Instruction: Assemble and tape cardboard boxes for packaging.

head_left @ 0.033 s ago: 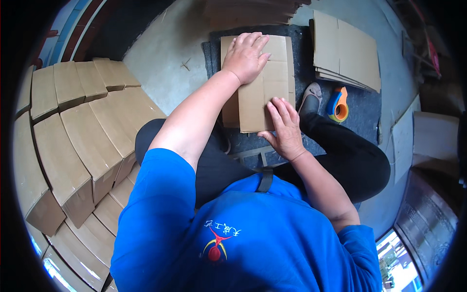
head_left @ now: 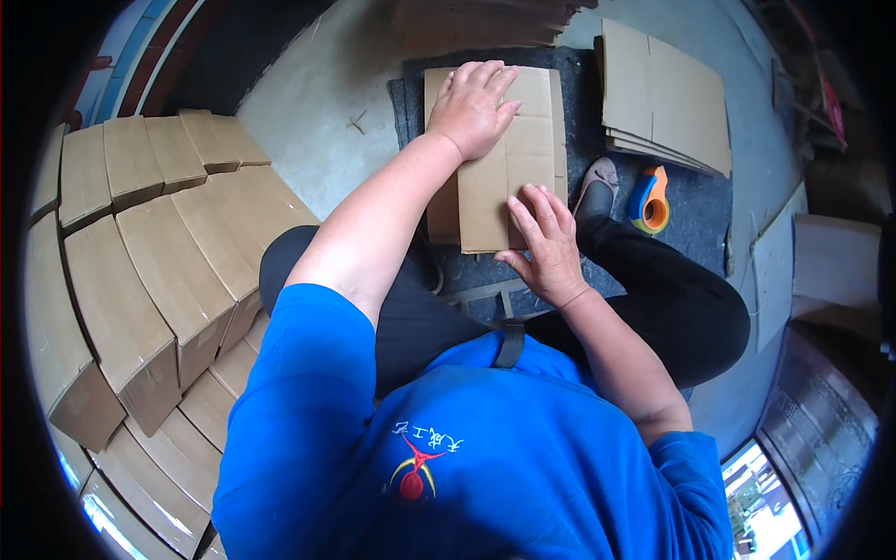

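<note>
A brown cardboard box (head_left: 483, 201) lies in front of me on a dark mat, its top flaps folded over and meeting along a seam. Across its far part rests my left hand (head_left: 471, 107), palm down with the fingers stretched out. My right hand (head_left: 546, 243) touches the near right part of the top. Its fingers lie extended on the cardboard, and the thumb is apart from them at the near edge. Neither hand is wrapped round anything. To the right of the box, near my shoe, stands an orange and blue tape dispenser (head_left: 657, 207).
Flattened cardboard sheets (head_left: 667, 93) lie stacked at the far right of the dark mat (head_left: 579, 89). Rows of closed cartons (head_left: 140, 280) are piled along my left. More brown cardboard (head_left: 476, 21) sits beyond the mat. My bent legs flank the box.
The fingers of my right hand have shifted very slightly on the box top. My left hand has stayed where it was.
</note>
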`<state>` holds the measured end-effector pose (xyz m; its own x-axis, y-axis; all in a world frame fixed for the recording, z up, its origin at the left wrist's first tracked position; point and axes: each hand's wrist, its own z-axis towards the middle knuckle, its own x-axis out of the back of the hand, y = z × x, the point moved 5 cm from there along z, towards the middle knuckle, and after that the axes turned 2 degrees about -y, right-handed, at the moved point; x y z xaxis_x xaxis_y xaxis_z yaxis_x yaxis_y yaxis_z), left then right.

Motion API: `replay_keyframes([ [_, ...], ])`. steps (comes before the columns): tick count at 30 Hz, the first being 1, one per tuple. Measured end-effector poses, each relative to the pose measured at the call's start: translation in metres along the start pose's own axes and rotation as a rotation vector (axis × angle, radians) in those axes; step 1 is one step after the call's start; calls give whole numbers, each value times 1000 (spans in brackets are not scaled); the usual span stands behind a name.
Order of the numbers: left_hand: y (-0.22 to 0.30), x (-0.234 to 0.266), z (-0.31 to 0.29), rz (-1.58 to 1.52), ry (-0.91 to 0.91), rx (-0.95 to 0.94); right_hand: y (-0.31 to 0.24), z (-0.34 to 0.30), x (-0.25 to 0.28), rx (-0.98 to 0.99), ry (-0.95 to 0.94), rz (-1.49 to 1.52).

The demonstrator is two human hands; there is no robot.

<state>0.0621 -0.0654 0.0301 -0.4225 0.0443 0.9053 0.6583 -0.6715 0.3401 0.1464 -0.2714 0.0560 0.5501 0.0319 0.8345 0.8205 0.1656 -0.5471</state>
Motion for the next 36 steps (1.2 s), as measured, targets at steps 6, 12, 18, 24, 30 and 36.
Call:
replay_keyframes([
  [6,-3,1,7,-36,-65,47,-6,2,2,13,4,90],
  [12,-8,-1,16,-115,-247,198,-4,1,-2,-3,25,115],
  [18,4,-4,13,-64,-244,216,-9,6,8,33,-61,-45],
  [24,3,-6,16,15,-203,192,-10,7,5,2,-104,-53],
  [30,-15,-2,25,-176,-230,235,-7,6,5,-57,-22,162],
  [36,-8,1,24,-149,-245,170,-6,5,6,-28,-21,130],
])
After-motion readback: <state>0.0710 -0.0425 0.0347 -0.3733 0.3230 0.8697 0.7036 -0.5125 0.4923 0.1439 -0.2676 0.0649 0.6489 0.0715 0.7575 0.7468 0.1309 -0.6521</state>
